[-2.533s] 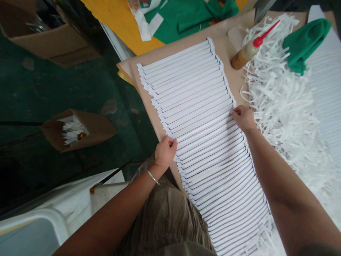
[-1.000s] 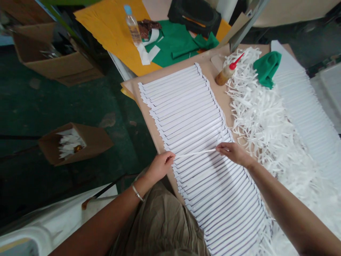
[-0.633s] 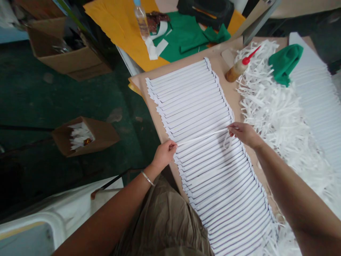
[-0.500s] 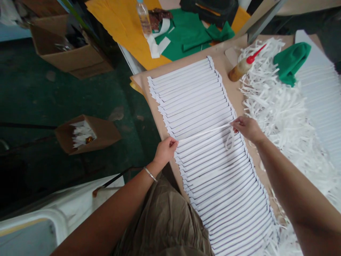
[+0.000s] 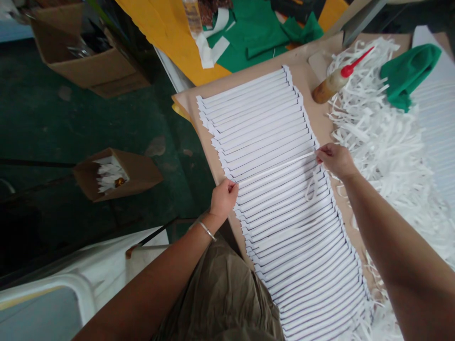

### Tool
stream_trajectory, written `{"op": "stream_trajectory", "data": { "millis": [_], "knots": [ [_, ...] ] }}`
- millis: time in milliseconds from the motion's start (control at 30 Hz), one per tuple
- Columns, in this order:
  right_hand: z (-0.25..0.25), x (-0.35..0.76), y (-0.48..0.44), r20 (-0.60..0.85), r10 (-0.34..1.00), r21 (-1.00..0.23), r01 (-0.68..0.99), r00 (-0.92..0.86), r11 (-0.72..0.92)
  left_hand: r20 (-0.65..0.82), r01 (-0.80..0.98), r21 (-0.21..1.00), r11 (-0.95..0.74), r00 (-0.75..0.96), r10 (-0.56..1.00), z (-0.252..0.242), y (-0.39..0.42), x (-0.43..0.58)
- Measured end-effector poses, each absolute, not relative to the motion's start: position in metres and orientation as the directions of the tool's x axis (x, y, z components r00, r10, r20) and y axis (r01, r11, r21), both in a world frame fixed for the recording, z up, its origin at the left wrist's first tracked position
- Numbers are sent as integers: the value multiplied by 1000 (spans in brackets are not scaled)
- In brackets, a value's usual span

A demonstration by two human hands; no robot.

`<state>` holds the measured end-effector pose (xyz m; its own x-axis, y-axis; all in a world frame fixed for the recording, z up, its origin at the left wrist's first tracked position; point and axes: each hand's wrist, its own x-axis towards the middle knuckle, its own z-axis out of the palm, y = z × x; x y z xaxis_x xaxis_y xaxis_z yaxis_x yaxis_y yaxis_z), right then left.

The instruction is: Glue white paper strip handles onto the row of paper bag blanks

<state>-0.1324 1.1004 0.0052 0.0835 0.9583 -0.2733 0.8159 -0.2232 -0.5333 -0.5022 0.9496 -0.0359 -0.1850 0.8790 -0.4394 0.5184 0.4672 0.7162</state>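
A thin white strip (image 5: 277, 168) is stretched taut across a long row of overlapping white pieces (image 5: 295, 241) with dark edge lines. My left hand (image 5: 223, 199), with a bracelet at the wrist, pinches the strip's left end at the row's left edge. Near the right edge, my right hand (image 5: 336, 160) pinches the strip's other side, and a loose loop of it (image 5: 312, 187) hangs below the fingers. Brown paper (image 5: 302, 71) lies under the row.
Right of the row lie a squeeze bottle with a red nozzle (image 5: 330, 85), a heap of white strips (image 5: 401, 156) and green cloth (image 5: 408, 76). Yellow sheets (image 5: 152, 38) and a clear bottle (image 5: 192, 19) are beyond. Cardboard boxes (image 5: 142, 175) stand on the floor at left.
Both hands still hold the strip. My right hand has moved slightly up and right, and the strip looks straighter. The view has shifted a little.
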Motion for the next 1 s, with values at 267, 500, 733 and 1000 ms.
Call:
{"op": "stream_trajectory", "data": {
  "millis": [267,500,733,1000],
  "knots": [
    [-4,-133,1108,-164,980,-467,866,113,-178,-400,593,681,429,-189,897,-37,949,-500],
    [-15,-132,1110,-103,988,-407,901,117,-149,-396,603,674,426,-192,898,-35,950,-498],
    [-20,-138,1110,-81,991,-327,936,111,-131,-401,612,660,437,-205,893,-35,951,-497],
    [-24,-140,1112,-69,992,-264,958,101,-116,-415,627,641,442,-202,887,-31,952,-497]
  ]
}}
